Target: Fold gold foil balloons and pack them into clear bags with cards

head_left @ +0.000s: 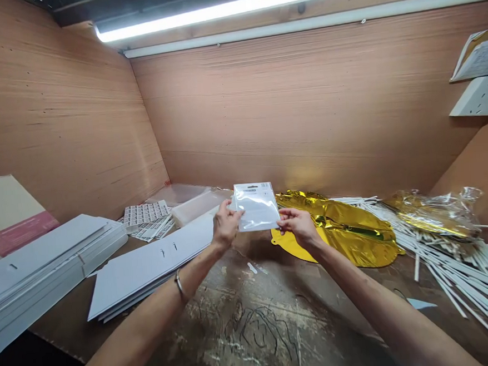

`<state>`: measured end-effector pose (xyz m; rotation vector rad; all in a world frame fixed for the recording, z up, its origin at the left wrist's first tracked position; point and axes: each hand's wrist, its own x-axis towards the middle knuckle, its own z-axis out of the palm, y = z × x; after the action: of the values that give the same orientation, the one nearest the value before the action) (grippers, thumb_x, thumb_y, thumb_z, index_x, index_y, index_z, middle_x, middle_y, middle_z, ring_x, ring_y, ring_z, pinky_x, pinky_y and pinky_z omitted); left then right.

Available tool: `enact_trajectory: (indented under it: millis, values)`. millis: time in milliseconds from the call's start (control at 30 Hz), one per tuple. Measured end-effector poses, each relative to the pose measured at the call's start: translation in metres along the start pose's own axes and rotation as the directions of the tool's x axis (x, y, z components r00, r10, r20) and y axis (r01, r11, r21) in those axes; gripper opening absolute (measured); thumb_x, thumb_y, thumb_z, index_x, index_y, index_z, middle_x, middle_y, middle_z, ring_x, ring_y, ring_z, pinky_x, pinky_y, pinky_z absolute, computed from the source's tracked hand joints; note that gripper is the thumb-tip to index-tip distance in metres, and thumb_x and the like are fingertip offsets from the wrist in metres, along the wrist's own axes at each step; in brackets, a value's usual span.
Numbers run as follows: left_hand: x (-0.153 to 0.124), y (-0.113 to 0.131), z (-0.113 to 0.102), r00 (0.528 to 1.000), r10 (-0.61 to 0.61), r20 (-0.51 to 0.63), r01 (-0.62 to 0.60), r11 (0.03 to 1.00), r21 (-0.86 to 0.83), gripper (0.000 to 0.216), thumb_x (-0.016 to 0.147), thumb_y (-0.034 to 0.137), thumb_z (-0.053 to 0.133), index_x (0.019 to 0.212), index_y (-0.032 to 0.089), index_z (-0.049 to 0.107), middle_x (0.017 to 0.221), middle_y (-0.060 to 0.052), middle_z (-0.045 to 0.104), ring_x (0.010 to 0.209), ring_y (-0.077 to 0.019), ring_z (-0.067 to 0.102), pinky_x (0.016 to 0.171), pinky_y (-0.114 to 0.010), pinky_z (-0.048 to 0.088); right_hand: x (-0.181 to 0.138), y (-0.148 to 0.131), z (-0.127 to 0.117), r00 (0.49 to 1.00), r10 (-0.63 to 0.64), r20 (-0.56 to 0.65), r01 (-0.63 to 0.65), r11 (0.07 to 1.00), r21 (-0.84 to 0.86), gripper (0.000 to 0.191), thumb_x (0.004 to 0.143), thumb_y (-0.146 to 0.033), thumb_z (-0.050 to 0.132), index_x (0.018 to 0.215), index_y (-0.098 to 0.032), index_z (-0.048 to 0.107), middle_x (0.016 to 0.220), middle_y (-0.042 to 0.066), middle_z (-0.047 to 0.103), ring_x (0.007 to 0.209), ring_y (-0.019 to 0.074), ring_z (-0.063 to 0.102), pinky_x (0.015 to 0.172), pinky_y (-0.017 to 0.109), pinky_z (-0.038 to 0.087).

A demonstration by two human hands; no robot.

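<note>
A flat white package [257, 211] in shiny clear plastic, with a hang hole and small print along its top, is held up above the worktable. My left hand [225, 223] pinches its left edge between thumb and fingers. At its lower right corner, the fingers of my right hand [297, 224] are closed on it. Gold foil balloons [352, 237] lie flat behind and to the right of my right hand. Left of my left hand rests a stack of large white cards [150, 270] with small dark marks.
Tall white card stacks [54, 274] stand at the far left. Printed sticker sheets [146, 217] and clear plastic sleeves [195, 203] lie near the back wall. White sticks [450, 269] spread across the right, under a clear bag [438, 208]. A wall socket [480, 97] is mounted at upper right.
</note>
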<state>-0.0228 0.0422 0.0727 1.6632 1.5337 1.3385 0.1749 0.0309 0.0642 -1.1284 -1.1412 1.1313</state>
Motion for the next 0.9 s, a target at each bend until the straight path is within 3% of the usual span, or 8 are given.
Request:
enact_trajectory:
  millis: [67, 133, 300, 400, 467, 567, 667, 900]
  values:
    - [0.032, -0.001, -0.004, 0.997, 0.077, 0.025, -0.081, 0.967, 0.242, 0.033, 0.072, 0.037, 0.052, 0.098, 0.017, 0.052, 0.076, -0.003, 0.062, 0.067, -0.0155, 0.057, 0.061, -0.026, 0.044, 0.037, -0.005, 0.009, 0.999, 0.006, -0.039, -0.011, 0.992, -0.128, 0.024, 0.052, -0.014, 0.064, 0.073, -0.013, 0.053, 0.053, -0.002, 0.053, 0.044, 0.0098, 0.051, 0.041, 0.024, 0.046]
    - [0.045, -0.013, -0.004, 0.976, 0.110, 0.188, -0.189, 0.855, 0.483, 0.033, 0.067, 0.041, 0.057, 0.091, 0.019, 0.057, 0.085, -0.005, 0.062, 0.081, -0.0204, 0.056, 0.069, -0.030, 0.043, 0.070, -0.004, 0.020, 0.998, 0.018, -0.057, -0.030, 0.976, -0.218, 0.018, 0.055, -0.013, 0.063, 0.070, -0.012, 0.053, 0.053, 0.000, 0.054, 0.045, 0.0109, 0.053, 0.043, 0.025, 0.046]
    - [0.022, -0.053, 0.006, 0.862, 0.161, 0.480, -0.488, 0.518, 0.702, 0.016, 0.072, 0.029, 0.052, 0.069, 0.016, 0.060, 0.086, -0.008, 0.061, 0.094, -0.0256, 0.048, 0.084, -0.041, 0.033, 0.111, 0.016, 0.039, 0.997, 0.003, -0.074, -0.035, 0.898, -0.438, 0.010, 0.062, -0.017, 0.061, 0.069, -0.012, 0.056, 0.059, 0.005, 0.057, 0.060, 0.0168, 0.057, 0.054, 0.028, 0.047]
    - [0.010, -0.057, 0.011, 0.861, 0.204, 0.466, -0.504, 0.465, 0.728, 0.023, 0.077, 0.013, 0.038, 0.067, 0.015, 0.059, 0.079, -0.009, 0.059, 0.089, -0.0227, 0.048, 0.083, -0.040, 0.032, 0.105, 0.023, 0.039, 0.994, -0.076, -0.074, 0.021, 0.820, -0.572, 0.018, 0.065, -0.026, 0.061, 0.077, -0.013, 0.059, 0.083, 0.010, 0.059, 0.086, 0.0224, 0.054, 0.073, 0.033, 0.043]
    - [0.008, -0.053, 0.011, 0.871, 0.207, 0.446, -0.489, 0.454, 0.744, 0.021, 0.080, 0.019, 0.038, 0.078, 0.016, 0.059, 0.083, -0.010, 0.058, 0.090, -0.0235, 0.047, 0.080, -0.040, 0.032, 0.092, 0.023, 0.035, 0.986, -0.163, -0.025, 0.106, 0.739, -0.666, 0.022, 0.069, -0.028, 0.058, 0.086, -0.015, 0.059, 0.099, 0.011, 0.054, 0.099, 0.0235, 0.047, 0.083, 0.035, 0.037]
    - [0.002, -0.045, 0.010, 0.861, 0.218, 0.459, -0.507, 0.425, 0.749, 0.032, 0.077, 0.039, 0.046, 0.100, 0.018, 0.052, 0.105, -0.011, 0.053, 0.102, -0.0283, 0.040, 0.085, -0.045, 0.029, 0.069, 0.026, 0.030, 0.924, -0.322, 0.205, 0.340, 0.449, -0.826, 0.023, 0.076, -0.026, 0.049, 0.096, -0.017, 0.057, 0.106, 0.011, 0.051, 0.102, 0.0219, 0.042, 0.087, 0.032, 0.032]
    - [-0.010, -0.040, 0.009, 0.857, 0.202, 0.474, -0.515, 0.368, 0.774, 0.039, 0.074, 0.037, 0.050, 0.109, 0.018, 0.047, 0.121, -0.013, 0.043, 0.113, -0.0335, 0.032, 0.089, -0.052, 0.023, 0.049, 0.033, 0.028, 0.864, -0.336, 0.376, 0.460, 0.218, -0.861, 0.024, 0.078, -0.024, 0.048, 0.099, -0.018, 0.056, 0.102, 0.010, 0.053, 0.097, 0.0207, 0.043, 0.084, 0.029, 0.032]
    - [-0.014, -0.030, -0.003, 0.920, 0.016, 0.392, -0.373, 0.339, 0.864, 0.024, 0.072, 0.006, 0.038, 0.088, 0.007, 0.056, 0.085, -0.019, 0.059, 0.082, -0.0275, 0.054, 0.067, -0.041, 0.039, 0.024, 0.043, 0.013, 0.916, -0.159, 0.369, 0.402, 0.329, -0.855, 0.019, 0.079, -0.023, 0.044, 0.084, -0.016, 0.062, 0.087, 0.007, 0.058, 0.084, 0.0152, 0.051, 0.071, 0.023, 0.035]
